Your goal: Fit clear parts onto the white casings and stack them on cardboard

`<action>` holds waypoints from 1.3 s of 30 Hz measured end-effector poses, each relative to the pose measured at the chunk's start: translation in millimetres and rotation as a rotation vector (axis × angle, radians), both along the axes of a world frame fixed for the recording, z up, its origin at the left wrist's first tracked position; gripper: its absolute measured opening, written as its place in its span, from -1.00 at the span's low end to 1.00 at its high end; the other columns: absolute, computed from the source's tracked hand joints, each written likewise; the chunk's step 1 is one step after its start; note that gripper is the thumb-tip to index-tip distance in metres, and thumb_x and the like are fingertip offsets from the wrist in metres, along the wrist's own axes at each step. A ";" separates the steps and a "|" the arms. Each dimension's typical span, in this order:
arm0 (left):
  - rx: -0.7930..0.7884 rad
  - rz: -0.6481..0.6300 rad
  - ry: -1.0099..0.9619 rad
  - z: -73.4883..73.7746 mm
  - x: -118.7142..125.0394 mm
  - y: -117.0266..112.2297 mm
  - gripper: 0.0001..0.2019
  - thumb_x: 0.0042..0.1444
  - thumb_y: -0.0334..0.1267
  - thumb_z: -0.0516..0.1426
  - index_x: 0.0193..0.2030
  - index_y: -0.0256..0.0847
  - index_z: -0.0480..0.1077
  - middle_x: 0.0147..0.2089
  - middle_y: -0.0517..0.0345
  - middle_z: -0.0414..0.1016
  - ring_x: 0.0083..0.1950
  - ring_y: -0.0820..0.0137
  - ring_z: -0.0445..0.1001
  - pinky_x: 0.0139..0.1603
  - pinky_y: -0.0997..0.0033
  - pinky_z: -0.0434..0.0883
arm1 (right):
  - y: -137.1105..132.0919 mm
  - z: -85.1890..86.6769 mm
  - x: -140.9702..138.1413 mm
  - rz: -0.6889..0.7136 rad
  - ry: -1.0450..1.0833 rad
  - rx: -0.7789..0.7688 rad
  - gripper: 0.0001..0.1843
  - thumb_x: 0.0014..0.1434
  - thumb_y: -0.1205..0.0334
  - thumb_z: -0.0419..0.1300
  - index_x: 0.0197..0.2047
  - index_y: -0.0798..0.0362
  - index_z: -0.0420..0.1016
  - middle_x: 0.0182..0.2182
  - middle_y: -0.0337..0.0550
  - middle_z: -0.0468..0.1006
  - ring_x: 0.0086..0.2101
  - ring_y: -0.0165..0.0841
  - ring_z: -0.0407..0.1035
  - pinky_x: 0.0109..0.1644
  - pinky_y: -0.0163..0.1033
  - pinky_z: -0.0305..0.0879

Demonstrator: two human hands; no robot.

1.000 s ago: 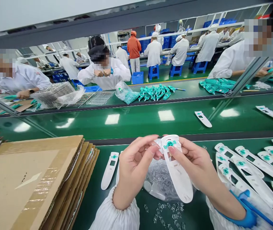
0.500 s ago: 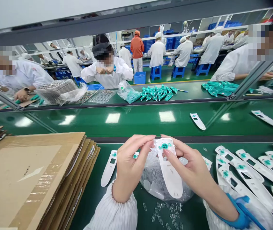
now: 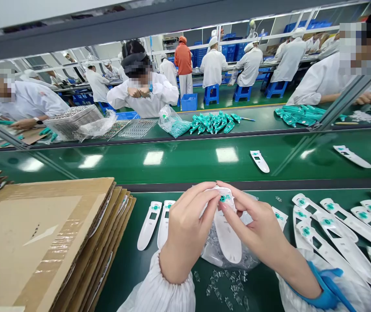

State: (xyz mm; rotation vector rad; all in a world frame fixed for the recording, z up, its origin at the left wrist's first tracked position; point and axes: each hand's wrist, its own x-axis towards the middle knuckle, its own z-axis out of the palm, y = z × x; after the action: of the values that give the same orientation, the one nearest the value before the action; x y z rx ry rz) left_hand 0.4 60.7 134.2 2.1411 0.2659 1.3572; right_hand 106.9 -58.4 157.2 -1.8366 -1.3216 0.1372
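Observation:
Between my two hands is a white plastic casing with teal fittings at its upper end, its rounded end pointing down toward me. My left hand closes on the casing's top left, fingertips and thumb pressed near the teal part. My right hand grips the top right, thumb lying on the front beside the teal part. Under the casing sits a clear plastic bag of small transparent parts, partly hidden by my hands. Several loose clear parts are scattered on the green bench in front of it.
Flattened cardboard is stacked at the left. Two white casings lie beside my left hand; several more spread at the right. Past the dark rail, a green belt carries casings. Co-workers sit beyond, near teal parts.
My left hand has shifted right and its fingertips now cover the teal part's left side. The casing has moved slightly left. Casings on the belt have slid left.

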 end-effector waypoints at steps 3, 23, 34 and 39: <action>0.066 0.018 0.046 1.0 -2.3 -2.7 -0.83 0.25 -0.57 0.20 -0.08 -0.32 0.50 -0.04 -0.01 0.63 -0.05 0.35 0.63 0.03 0.40 0.60 | -0.4 -1.6 1.4 -0.008 -0.065 -0.001 -0.55 0.41 0.30 0.08 0.29 0.28 0.44 -0.56 -0.43 0.12 -0.59 -0.52 0.05 -0.59 -0.37 0.03; 0.327 0.114 0.283 -3.3 -4.7 -11.0 -0.78 0.30 -0.62 0.06 0.00 -0.41 0.44 0.00 -0.08 0.61 -0.10 0.32 0.65 -0.18 0.44 0.66 | -2.6 -9.7 5.9 0.010 -0.224 -0.058 -0.53 0.41 0.32 0.04 0.30 0.33 0.41 -0.58 -0.38 0.36 -0.64 -0.48 0.18 -0.62 -0.32 0.07; -0.162 -0.089 0.192 -7.7 -2.1 2.4 -0.87 0.31 -0.46 0.16 -0.08 -0.25 0.51 0.00 0.00 0.60 -0.04 0.32 0.65 -0.12 0.43 0.65 | -1.4 -14.5 7.5 0.005 -0.399 -0.019 -0.55 0.43 0.32 0.04 0.29 0.34 0.40 -0.56 -0.34 0.41 -0.61 -0.44 0.24 -0.51 -0.28 0.20; -0.847 -0.439 0.115 0.4 -5.4 12.6 -0.85 0.23 -0.28 0.28 -0.09 -0.24 0.58 -0.04 -0.03 0.67 -0.06 0.29 0.67 -0.08 0.40 0.64 | -5.2 -6.6 4.5 0.077 -0.270 0.014 -0.50 0.44 0.33 0.08 0.40 0.16 0.30 -0.53 -0.36 0.41 -0.57 -0.45 0.23 -0.46 -0.32 0.23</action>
State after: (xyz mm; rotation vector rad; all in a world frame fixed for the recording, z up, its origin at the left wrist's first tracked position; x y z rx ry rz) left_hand -5.0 73.2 134.6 1.4377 0.3188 0.6823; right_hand 111.4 -63.6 150.7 -1.8405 -1.5747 -0.0828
